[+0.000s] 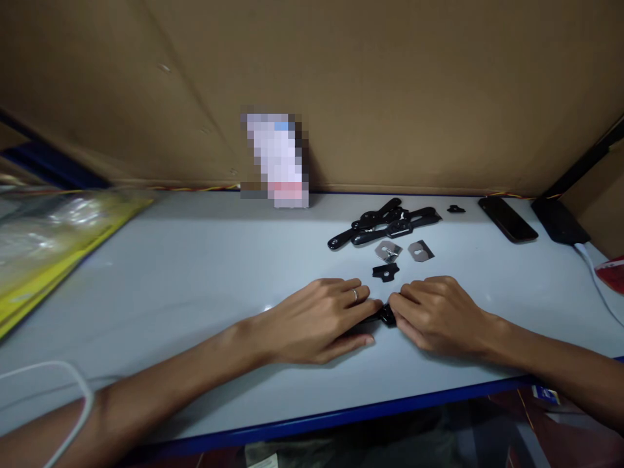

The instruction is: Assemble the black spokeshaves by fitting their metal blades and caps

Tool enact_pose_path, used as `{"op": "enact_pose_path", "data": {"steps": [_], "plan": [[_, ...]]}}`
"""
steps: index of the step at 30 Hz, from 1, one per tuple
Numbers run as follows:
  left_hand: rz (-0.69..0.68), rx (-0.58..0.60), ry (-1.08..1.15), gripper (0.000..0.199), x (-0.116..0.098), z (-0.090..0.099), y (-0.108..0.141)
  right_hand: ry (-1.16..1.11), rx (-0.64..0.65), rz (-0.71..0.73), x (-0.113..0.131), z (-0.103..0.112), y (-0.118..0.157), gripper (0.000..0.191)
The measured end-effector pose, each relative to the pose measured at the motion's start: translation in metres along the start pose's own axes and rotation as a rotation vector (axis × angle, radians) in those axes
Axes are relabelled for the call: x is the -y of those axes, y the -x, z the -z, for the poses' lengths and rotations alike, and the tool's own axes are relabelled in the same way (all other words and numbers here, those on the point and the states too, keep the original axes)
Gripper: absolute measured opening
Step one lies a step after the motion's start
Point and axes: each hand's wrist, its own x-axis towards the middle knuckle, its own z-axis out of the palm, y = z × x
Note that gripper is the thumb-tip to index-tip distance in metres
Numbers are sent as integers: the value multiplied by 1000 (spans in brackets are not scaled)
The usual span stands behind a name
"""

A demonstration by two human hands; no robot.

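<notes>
A black spokeshave [387,314] lies low on the table between my hands, mostly covered by them. My left hand [336,315], with a ring on one finger, is closed over its left side. From the right, my right hand [433,312] grips its other side with bent fingers. Just beyond my fingers sits a black cap plate [386,272] with a hole. Behind that are two flat metal blades, one with a small screw on it [389,251] and a plain one [420,251]. Several black spokeshaves [370,224] are heaped farther back.
A small black part [456,208] and a dark phone [507,220] lie at the back right, beside a black box with a white cable [560,221]. A blurred upright item [280,159] leans against the cardboard wall [390,97]. Clear plastic on yellow material [58,240] occupies the left.
</notes>
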Motion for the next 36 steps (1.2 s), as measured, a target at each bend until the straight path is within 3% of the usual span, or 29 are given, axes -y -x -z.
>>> {"op": "enact_pose_path", "data": {"steps": [16, 36], "plan": [[-2, -12, 4, 29, -1, 0, 0, -7, 65, 19, -1, 2, 0, 20], [8, 15, 2, 33, -1, 1, -1, 18, 109, 5, 1, 3, -1, 19]]}}
